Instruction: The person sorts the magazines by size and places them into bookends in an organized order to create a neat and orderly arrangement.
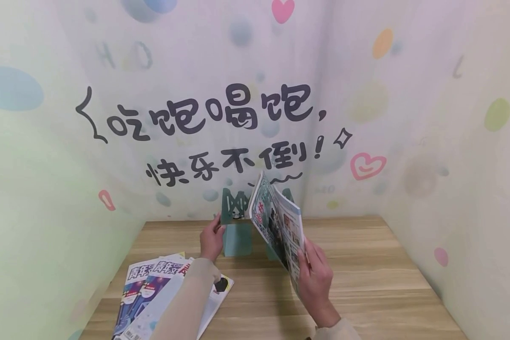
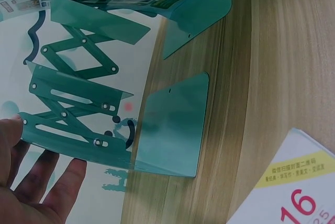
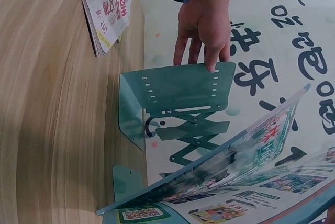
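Observation:
An expandable green metal bookend (image 1: 237, 240) with crossed scissor links stands at the back of the table, by the wall. My left hand (image 1: 211, 241) pinches the upright plate at its left end; in the left wrist view that hand (image 2: 31, 187) has its fingers along the plate's outer side. My right hand (image 1: 316, 278) grips a magazine (image 1: 276, 226) by its near edge. The magazine is tilted and partly fanned open, in front of the bookend's right part, which it mostly hides. In the right wrist view the magazine (image 3: 246, 161) shows its cover and some pages.
Several overlapping magazines (image 1: 146, 295) lie on the wooden table (image 1: 365, 283) at the left, partly beneath my left forearm. A printed cloth wall (image 1: 221, 71) with dark lettering rises right behind the bookend, and side walls flank the table.

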A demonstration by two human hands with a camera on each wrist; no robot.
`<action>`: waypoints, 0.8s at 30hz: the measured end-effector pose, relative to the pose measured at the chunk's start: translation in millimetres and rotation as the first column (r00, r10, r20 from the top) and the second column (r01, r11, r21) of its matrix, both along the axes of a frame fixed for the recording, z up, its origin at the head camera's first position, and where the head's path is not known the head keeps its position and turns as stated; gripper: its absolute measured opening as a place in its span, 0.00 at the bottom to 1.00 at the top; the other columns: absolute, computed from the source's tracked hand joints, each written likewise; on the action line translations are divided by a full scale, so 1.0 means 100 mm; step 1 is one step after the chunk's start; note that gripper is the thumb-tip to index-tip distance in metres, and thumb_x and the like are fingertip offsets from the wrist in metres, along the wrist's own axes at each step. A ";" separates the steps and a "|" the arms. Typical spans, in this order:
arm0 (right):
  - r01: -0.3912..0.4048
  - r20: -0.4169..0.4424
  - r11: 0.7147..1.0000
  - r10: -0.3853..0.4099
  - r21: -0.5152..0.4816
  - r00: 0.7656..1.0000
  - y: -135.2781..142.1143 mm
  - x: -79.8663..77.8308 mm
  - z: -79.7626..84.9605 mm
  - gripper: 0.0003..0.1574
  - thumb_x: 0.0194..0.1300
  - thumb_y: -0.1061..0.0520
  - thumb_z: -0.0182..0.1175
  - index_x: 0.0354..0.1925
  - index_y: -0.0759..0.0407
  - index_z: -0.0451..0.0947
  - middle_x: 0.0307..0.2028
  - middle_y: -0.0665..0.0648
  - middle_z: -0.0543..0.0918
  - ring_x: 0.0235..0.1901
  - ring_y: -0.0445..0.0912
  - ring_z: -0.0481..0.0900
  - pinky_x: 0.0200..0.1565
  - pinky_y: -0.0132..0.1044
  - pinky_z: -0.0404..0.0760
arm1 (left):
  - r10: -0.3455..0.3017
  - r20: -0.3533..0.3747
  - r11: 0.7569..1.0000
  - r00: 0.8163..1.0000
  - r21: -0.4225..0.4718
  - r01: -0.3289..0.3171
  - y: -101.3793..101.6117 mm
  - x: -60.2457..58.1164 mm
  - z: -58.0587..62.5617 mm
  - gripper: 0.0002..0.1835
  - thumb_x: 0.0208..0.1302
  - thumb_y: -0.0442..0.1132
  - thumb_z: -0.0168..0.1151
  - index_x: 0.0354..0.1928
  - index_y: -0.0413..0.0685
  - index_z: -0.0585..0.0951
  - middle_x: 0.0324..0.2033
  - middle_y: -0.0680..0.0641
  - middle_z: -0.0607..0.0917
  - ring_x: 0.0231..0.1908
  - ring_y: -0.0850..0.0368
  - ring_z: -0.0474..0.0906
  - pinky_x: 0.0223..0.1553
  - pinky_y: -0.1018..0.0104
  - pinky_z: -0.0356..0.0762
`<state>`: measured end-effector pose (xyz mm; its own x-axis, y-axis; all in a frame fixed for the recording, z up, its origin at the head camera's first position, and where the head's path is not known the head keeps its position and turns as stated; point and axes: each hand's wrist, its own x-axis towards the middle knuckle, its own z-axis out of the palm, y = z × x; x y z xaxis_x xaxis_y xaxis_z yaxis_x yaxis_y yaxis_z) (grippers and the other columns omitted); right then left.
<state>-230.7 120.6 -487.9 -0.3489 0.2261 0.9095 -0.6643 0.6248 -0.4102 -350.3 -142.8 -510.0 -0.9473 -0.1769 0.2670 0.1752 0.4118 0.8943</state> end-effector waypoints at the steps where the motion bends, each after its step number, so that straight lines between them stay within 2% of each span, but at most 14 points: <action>1: 0.003 0.003 1.000 -0.003 0.001 1.000 0.00 -0.01 0.00 0.31 0.50 0.76 0.67 0.54 0.65 0.80 0.46 0.60 0.84 0.42 0.52 0.82 0.50 0.21 0.74 | 0.000 -0.002 1.000 1.000 -0.001 0.000 0.00 0.00 0.00 0.27 0.72 0.32 0.54 0.71 0.50 0.66 0.64 0.41 0.73 0.59 0.43 0.73 0.57 0.50 0.74; 8: 0.014 -0.022 1.000 -0.013 0.013 1.000 -0.02 -0.11 -0.02 0.27 0.54 0.73 0.65 0.54 0.65 0.80 0.46 0.61 0.84 0.41 0.54 0.82 0.51 0.21 0.74 | 0.001 -0.001 1.000 1.000 -0.006 -0.001 0.00 0.00 0.01 0.26 0.72 0.33 0.54 0.71 0.49 0.66 0.64 0.41 0.73 0.60 0.43 0.73 0.57 0.50 0.74; 15: 0.020 -0.019 0.999 -0.019 0.046 1.000 -0.05 -0.15 -0.03 0.29 0.53 0.75 0.65 0.55 0.65 0.80 0.47 0.59 0.84 0.42 0.52 0.83 0.50 0.22 0.75 | -0.017 -0.013 1.000 1.000 0.008 0.017 0.00 0.00 0.00 0.27 0.72 0.33 0.54 0.71 0.50 0.66 0.63 0.40 0.73 0.60 0.42 0.73 0.57 0.50 0.74; 21: 0.041 -0.021 0.998 -0.040 0.050 0.999 -0.06 -0.15 0.00 0.27 0.55 0.73 0.64 0.55 0.65 0.80 0.45 0.60 0.84 0.40 0.52 0.83 0.39 0.39 0.84 | -0.027 -0.021 1.000 0.999 0.006 0.027 -0.02 0.00 0.00 0.27 0.72 0.33 0.54 0.71 0.50 0.66 0.63 0.41 0.73 0.60 0.41 0.73 0.57 0.51 0.74; 24: 0.048 -0.029 0.998 -0.047 0.046 0.998 -0.05 -0.16 0.02 0.26 0.56 0.72 0.64 0.55 0.65 0.80 0.45 0.60 0.84 0.39 0.52 0.84 0.37 0.42 0.84 | -0.028 -0.024 1.000 0.999 0.007 0.028 -0.02 0.00 0.00 0.27 0.71 0.33 0.54 0.71 0.50 0.66 0.63 0.42 0.73 0.60 0.41 0.73 0.57 0.52 0.74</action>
